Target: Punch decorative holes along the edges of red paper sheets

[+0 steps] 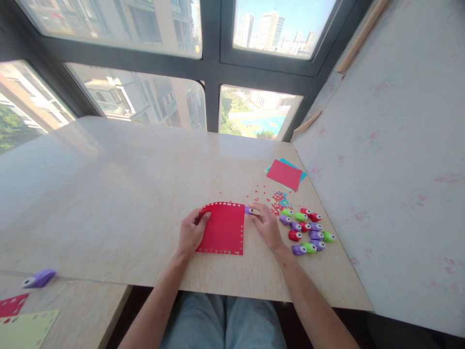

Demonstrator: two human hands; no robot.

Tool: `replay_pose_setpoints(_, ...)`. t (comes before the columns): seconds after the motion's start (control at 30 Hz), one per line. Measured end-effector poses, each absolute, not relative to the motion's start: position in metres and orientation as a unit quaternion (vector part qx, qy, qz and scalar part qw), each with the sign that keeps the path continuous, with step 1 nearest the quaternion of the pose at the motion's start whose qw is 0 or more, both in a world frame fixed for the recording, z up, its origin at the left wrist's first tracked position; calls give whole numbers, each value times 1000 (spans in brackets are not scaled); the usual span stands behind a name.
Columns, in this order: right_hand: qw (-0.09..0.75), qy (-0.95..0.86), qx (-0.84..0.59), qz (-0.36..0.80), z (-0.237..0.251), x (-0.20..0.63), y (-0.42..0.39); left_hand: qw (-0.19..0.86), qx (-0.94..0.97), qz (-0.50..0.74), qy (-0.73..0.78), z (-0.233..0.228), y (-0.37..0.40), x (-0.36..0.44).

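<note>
We see a pale marbled bench (109, 194) under big windows (145, 102). Our left hand (191, 232) pinches the red card (223, 228); our right hand's (267, 225) fingers close on a purple punch (248, 210), more punches (307, 230) beside.

Bright daylight floods in through the windows (203, 53) ahead of me, glaring off the tabletop (109, 169); the wide lens bends the edges, faraway details soft.
</note>
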State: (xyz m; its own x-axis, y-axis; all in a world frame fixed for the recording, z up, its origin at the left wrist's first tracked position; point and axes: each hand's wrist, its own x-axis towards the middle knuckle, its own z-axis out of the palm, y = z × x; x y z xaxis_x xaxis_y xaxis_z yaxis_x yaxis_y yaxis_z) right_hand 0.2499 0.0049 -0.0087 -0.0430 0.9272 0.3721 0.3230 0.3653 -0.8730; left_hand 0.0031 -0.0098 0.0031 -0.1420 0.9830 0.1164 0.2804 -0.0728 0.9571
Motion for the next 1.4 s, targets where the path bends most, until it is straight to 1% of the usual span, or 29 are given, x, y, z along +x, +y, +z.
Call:
replay_pose_setpoints(0.47, 495, -675, -462, 292, -11, 250, 6, 376, 551, 483, 567, 1, -9, 3)
replay_pose_setpoints(0.57, 481, -693, -459, 278, -12, 251, 6, 376, 558, 477, 565, 2, -10, 4)
replay_pose_setpoints(0.7, 457, -722, -455, 250, -10, 250, 6, 369, 573, 468, 562, 4, -10, 4)
replay_pose_setpoints(1.07, 417, -732, -480, 243, -9, 246, 5, 336, 610, 434, 572, 5, -12, 6)
replay_pose_setpoints(1.3, 408, -747, -484, 203, -10, 246, 4, 319, 660, 383, 562, 5, -15, 6)
replay_pose_setpoints(1.4, 406, -748, -485, 197, -10, 246, 4, 316, 666, 384, 556, 5, -15, 6)
